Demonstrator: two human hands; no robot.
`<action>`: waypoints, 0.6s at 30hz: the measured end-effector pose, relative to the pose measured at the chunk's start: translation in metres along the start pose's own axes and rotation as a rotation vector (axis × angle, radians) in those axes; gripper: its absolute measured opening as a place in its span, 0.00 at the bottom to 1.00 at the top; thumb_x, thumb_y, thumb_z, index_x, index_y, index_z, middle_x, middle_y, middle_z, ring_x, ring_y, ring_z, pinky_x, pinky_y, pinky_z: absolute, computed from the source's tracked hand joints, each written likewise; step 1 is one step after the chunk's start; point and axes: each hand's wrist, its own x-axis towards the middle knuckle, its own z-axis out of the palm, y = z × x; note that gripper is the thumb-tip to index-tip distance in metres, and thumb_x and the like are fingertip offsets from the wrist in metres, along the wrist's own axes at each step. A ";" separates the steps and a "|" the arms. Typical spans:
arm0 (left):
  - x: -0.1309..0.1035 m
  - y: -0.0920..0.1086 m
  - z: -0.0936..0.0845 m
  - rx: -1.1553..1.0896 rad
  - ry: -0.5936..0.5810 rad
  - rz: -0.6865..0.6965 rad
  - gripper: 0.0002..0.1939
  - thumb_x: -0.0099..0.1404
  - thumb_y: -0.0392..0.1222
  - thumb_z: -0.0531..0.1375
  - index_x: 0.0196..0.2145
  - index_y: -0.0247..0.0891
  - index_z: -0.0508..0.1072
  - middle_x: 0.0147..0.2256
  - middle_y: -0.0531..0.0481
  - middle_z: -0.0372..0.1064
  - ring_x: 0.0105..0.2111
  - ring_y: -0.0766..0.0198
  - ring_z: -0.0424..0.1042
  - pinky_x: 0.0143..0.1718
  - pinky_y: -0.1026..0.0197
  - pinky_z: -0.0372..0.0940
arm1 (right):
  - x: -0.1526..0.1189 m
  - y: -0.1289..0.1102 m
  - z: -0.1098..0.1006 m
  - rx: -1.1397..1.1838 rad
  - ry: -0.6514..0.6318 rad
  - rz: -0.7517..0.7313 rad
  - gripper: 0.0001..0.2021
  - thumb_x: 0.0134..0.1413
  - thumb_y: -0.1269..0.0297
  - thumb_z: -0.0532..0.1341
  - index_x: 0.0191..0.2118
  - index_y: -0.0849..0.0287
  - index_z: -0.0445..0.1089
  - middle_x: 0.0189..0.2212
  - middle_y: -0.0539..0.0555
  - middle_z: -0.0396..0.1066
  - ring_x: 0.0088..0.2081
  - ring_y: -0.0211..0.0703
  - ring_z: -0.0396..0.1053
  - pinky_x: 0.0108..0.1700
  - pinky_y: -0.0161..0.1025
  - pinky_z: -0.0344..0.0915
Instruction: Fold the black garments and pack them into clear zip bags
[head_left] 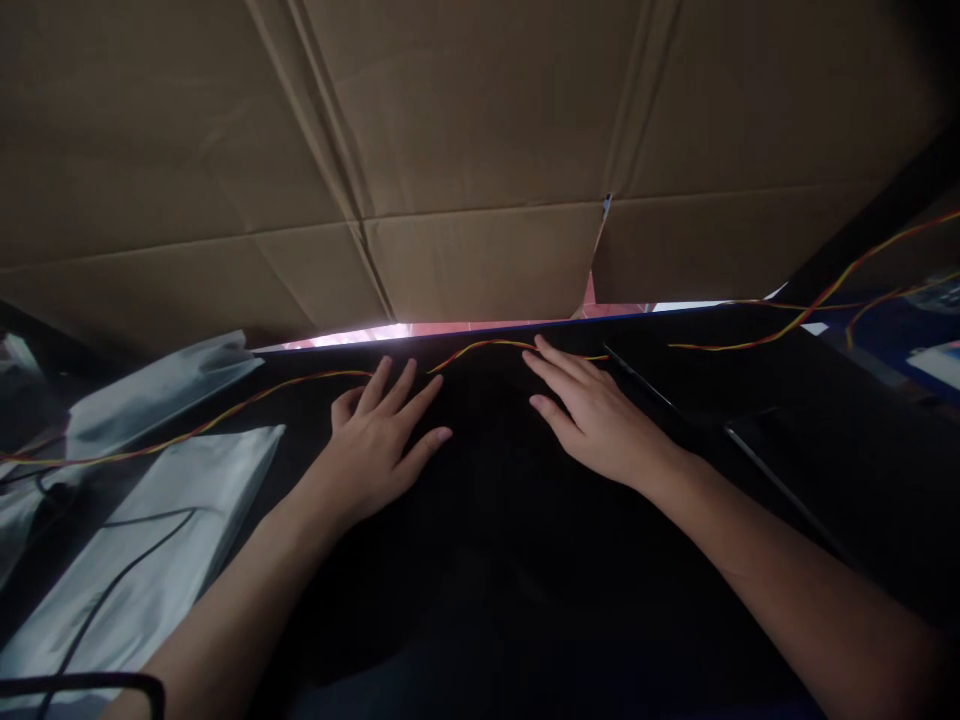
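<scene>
My left hand lies on the dark surface, fingers spread, with its fingertips at a twisted red and yellow wire. To the right, my right hand also rests with its fingers apart, its fingertips beside the same wire. The wire runs across the far part of the surface and passes partly under both hands. Neither hand grips anything. Just right of my right hand is a dark flat object with a shiny edge.
Creased cardboard stands along the far edge. White plastic packets lie at the left, a black cable over one. Another dark flat object lies at the right, beside my right forearm. Further wires hang at the far right.
</scene>
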 end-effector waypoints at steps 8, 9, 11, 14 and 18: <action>0.003 -0.010 -0.020 0.036 0.167 0.004 0.19 0.77 0.48 0.55 0.60 0.45 0.76 0.49 0.40 0.78 0.49 0.38 0.73 0.52 0.31 0.62 | 0.001 0.006 -0.010 0.084 0.082 -0.004 0.19 0.64 0.73 0.60 0.56 0.51 0.76 0.51 0.54 0.79 0.55 0.54 0.73 0.61 0.56 0.69; 0.002 -0.011 -0.026 0.032 0.176 0.035 0.16 0.77 0.46 0.55 0.55 0.45 0.79 0.46 0.42 0.79 0.47 0.41 0.73 0.53 0.31 0.60 | 0.000 0.005 -0.015 0.100 0.092 -0.019 0.17 0.62 0.75 0.60 0.52 0.51 0.77 0.48 0.54 0.78 0.53 0.52 0.72 0.58 0.54 0.69; 0.000 -0.012 -0.037 -0.013 0.149 0.127 0.15 0.76 0.43 0.54 0.47 0.44 0.81 0.41 0.49 0.78 0.44 0.48 0.73 0.55 0.37 0.60 | -0.002 0.004 -0.026 0.132 0.077 -0.080 0.13 0.59 0.77 0.60 0.44 0.52 0.76 0.45 0.54 0.75 0.50 0.50 0.71 0.55 0.50 0.68; -0.002 -0.014 -0.049 -0.165 -0.065 0.296 0.12 0.73 0.46 0.58 0.44 0.45 0.81 0.42 0.54 0.76 0.42 0.57 0.75 0.49 0.52 0.64 | -0.007 0.002 -0.043 0.168 -0.176 -0.145 0.04 0.60 0.69 0.66 0.38 0.52 0.76 0.44 0.53 0.72 0.48 0.50 0.70 0.52 0.47 0.68; -0.002 -0.011 -0.057 -0.326 -0.239 0.310 0.12 0.74 0.53 0.62 0.47 0.46 0.81 0.44 0.51 0.77 0.42 0.58 0.77 0.44 0.57 0.68 | -0.011 -0.005 -0.058 0.193 -0.411 -0.020 0.12 0.62 0.47 0.70 0.42 0.49 0.79 0.45 0.52 0.72 0.47 0.50 0.70 0.47 0.46 0.67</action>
